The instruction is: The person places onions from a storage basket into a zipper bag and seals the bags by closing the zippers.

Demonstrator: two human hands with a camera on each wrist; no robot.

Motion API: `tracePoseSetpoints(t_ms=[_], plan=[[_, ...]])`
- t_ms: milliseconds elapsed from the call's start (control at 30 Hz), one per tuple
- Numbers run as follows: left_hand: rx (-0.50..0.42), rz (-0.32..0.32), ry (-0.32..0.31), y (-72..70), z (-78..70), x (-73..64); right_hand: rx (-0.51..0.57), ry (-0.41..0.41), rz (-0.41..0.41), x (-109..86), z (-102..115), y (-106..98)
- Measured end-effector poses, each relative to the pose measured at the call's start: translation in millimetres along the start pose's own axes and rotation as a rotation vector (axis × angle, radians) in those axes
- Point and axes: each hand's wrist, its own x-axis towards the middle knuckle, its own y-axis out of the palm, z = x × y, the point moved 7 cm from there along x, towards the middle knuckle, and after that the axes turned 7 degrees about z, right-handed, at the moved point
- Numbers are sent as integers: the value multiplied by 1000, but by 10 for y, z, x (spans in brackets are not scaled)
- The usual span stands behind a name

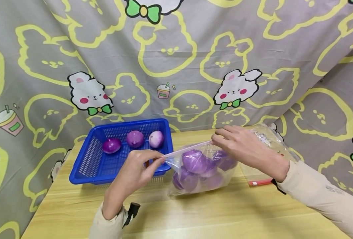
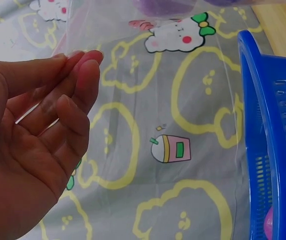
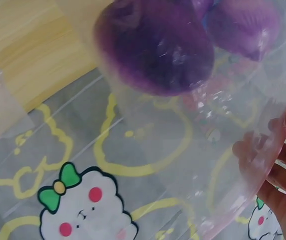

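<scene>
A clear zip bag (image 1: 176, 189) with a pink seal strip (image 1: 191, 148) holds several purple onions (image 1: 194, 161). At the strip's left end, my left hand (image 1: 137, 171) pinches the bag's corner between thumb and fingers; the left wrist view shows that hand (image 2: 47, 115) from the palm side. My right hand (image 1: 239, 142) grips the strip's other end. In the right wrist view its fingers (image 3: 278, 182) curl at the pink edge, with onions (image 3: 153, 50) showing through the plastic. The strip is stretched taut between both hands.
Left of the bag stands a blue plastic basket (image 1: 88, 162) containing three purple onions (image 1: 135, 138). Another clear bag with a red slider strip (image 1: 260, 182) lies flat at the right, partly behind my right forearm. A patterned curtain (image 1: 176, 59) hangs behind the wooden table (image 1: 194, 215).
</scene>
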Motion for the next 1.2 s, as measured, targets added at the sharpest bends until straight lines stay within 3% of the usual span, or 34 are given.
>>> tracePoseSetpoints(t_ms=[500, 767, 1067, 1200], plan=[[20, 6, -15, -48, 37, -49, -15, 75, -17, -294, -219, -16], [47, 3, -23, -98, 59, -24, -21, 168, -7, -475, -381, -44], [109, -6, -26, -177, 79, -58, 35, 226, -109, -648, -441, 20], [96, 15, -106, -179, 139, -64, 117, 357, -31, -777, -501, 146]])
